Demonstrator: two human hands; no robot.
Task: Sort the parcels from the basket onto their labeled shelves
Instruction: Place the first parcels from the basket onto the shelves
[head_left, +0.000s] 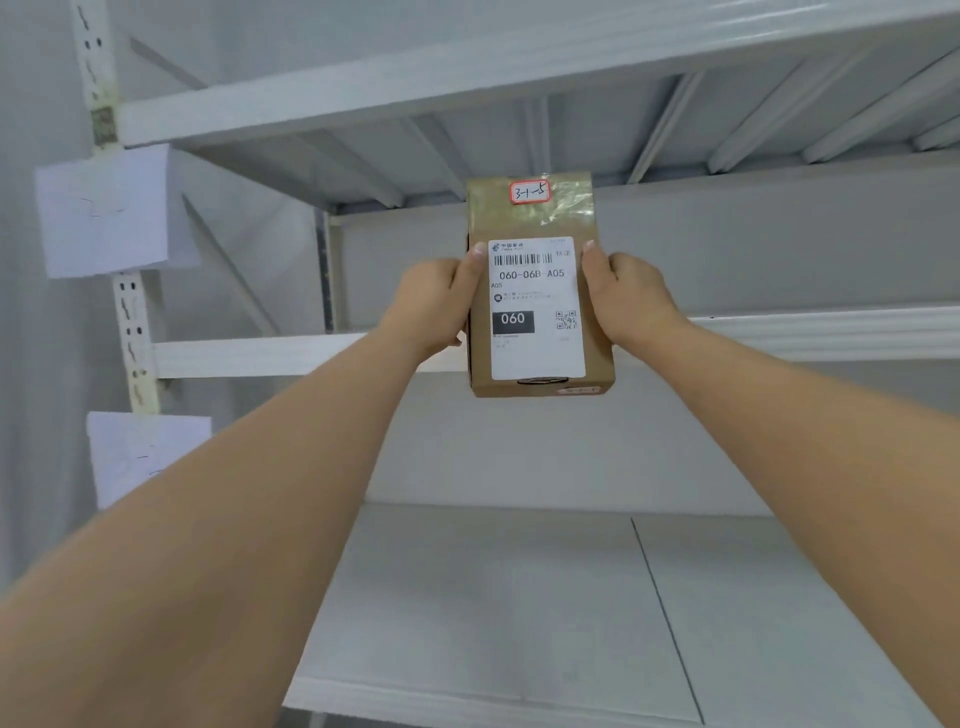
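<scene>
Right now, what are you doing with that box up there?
A person holds a small brown parcel up with both hands, the left hand on one side and the right hand on the other. It is raised in front of a white shelf rack, not yet set down. Its white label reads 060, and a small red-edged sticker sits on top.

A white metal shelving unit (136, 358) carries three visible boards, the lowest shelf (519, 597) made of two pale panels meeting at a seam, with paper sheets (111, 213) fixed to its perforated upright.
</scene>
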